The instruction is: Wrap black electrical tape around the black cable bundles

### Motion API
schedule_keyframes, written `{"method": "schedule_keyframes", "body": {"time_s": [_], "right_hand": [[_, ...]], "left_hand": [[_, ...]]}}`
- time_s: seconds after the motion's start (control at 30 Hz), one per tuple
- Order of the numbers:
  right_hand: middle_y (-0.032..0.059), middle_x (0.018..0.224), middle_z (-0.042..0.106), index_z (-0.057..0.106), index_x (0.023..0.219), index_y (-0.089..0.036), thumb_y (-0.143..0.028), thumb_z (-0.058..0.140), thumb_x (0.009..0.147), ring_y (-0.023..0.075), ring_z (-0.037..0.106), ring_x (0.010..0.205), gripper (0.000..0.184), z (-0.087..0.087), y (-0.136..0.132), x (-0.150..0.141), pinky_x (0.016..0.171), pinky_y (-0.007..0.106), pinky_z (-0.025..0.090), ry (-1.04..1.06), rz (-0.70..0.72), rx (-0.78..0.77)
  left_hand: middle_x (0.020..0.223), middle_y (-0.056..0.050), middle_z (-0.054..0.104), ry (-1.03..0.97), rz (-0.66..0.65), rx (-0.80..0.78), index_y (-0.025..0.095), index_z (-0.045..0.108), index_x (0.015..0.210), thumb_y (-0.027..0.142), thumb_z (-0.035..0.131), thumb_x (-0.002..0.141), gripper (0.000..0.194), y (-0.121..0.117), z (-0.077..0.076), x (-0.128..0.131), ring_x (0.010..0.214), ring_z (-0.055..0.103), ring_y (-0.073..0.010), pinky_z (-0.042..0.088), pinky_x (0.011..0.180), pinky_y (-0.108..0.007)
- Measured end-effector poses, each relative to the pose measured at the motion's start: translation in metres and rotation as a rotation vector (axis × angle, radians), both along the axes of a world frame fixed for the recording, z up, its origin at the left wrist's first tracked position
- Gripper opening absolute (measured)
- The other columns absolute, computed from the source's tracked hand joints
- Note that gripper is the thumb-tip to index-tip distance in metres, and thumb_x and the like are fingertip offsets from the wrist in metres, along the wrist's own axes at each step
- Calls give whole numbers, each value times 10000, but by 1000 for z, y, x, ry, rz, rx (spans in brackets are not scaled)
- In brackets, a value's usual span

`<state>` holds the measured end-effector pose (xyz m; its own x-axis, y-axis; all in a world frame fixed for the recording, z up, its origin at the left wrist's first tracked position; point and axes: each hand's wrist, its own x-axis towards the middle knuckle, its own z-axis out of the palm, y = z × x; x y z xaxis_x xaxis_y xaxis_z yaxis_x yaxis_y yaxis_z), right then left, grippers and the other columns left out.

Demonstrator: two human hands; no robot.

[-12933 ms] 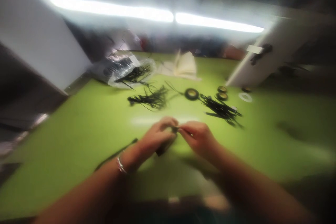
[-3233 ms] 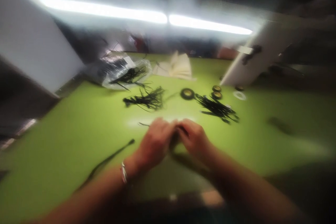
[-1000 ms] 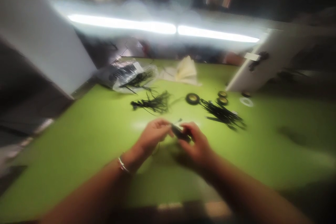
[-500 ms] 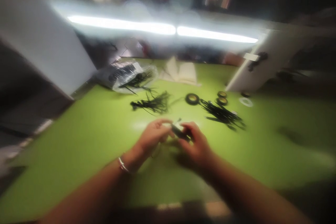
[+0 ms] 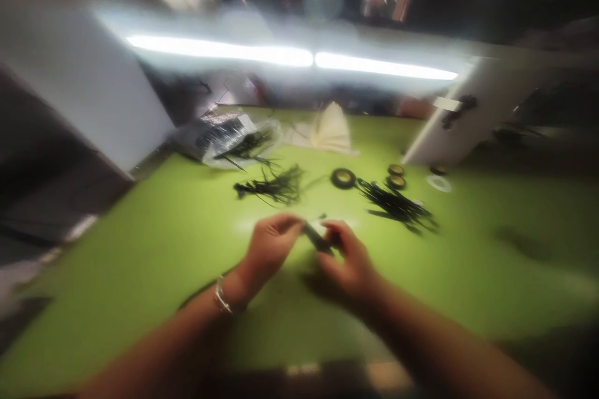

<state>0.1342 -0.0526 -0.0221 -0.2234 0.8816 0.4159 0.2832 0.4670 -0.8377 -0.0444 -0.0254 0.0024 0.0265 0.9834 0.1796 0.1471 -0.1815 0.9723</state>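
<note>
Between my hands is a short, slim black piece [image 5: 317, 238], tilted down to the right; blur hides its exact kind. My left hand [image 5: 271, 246], with a bracelet at the wrist, pinches at its upper left end. The thumb and fingers of my right hand [image 5: 350, 262] are closed around its lower right part. A thin black cable [image 5: 202, 292] shows beside my left wrist; whether it joins the black piece is hidden. Just beyond the fingers is a small dark tip [image 5: 322, 216]. Both hands are over the green table [image 5: 140, 274].
Farther back lie a bundle of thin black cables [image 5: 274, 187] and a second black bundle [image 5: 395, 202]. Several tape rolls [image 5: 343, 178] are near it. A clear plastic bag [image 5: 229, 137] with black cables sits back left, beside pale paper [image 5: 332, 131]. White panels [image 5: 444, 118] flank the table.
My left hand's fingers have closed into a tighter pinch at the black piece's end. A black cable now shows by my left wrist. The pale paper's pages have shifted.
</note>
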Motion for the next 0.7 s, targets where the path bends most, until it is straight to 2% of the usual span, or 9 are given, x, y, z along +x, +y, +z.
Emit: {"method": "schedule_keyframes", "body": {"time_s": [0.1, 0.17, 0.23, 0.3, 0.37, 0.5, 0.7], "right_hand": [[6, 911, 587, 469, 1221, -264, -179, 587, 805, 150, 591, 802, 441, 0, -3, -3, 767, 322, 514, 53, 44, -54], [18, 911, 610, 528, 1145, -250, -193, 557, 840, 155, 599, 798, 312, 1, -2, -2, 761, 328, 516, 39, -39, -9], [27, 899, 619, 594, 1028, -252, -185, 546, 850, 172, 590, 812, 196, 6, 2, 2, 765, 348, 506, -17, -208, 146], [33, 888, 622, 628, 967, -264, -167, 569, 833, 198, 577, 846, 176, 12, 7, 7, 797, 383, 488, -85, -326, 333], [41, 921, 634, 637, 999, -276, -157, 602, 810, 223, 567, 900, 227, 19, 11, 10, 854, 424, 464, -157, -307, 441], [43, 901, 655, 634, 1048, -273, -138, 581, 826, 223, 559, 872, 266, 22, 11, 6, 813, 415, 458, -283, -140, 432], [35, 770, 641, 659, 880, -252, -132, 570, 819, 205, 553, 770, 162, 21, 8, 2, 727, 372, 454, -327, -161, 427]], "left_hand": [[756, -52, 696, 117, 22, 180, 186, 729, 753, 213, 647, 773, 88, -1, 0, -1, 723, 606, -175, 469, 708, -290], [728, -50, 671, 160, 16, 256, 196, 724, 724, 217, 634, 786, 111, -2, -1, 0, 703, 586, -175, 457, 692, -293], [721, -55, 655, 191, 8, 299, 197, 720, 717, 227, 628, 795, 125, -3, -1, 2, 698, 574, -178, 452, 686, -297], [725, -61, 647, 218, -12, 325, 195, 718, 730, 234, 619, 807, 131, -4, -2, 4, 698, 567, -180, 453, 683, -299], [736, -65, 639, 245, -46, 354, 194, 718, 765, 230, 604, 820, 131, -6, -4, 5, 700, 564, -180, 456, 679, -300], [773, -71, 633, 287, -90, 418, 198, 716, 852, 189, 575, 835, 142, -9, -10, 6, 730, 570, -183, 461, 701, -303], [780, -68, 651, 266, -97, 398, 193, 712, 837, 162, 584, 828, 132, -16, -8, 8, 744, 573, -179, 456, 721, -302]]}}
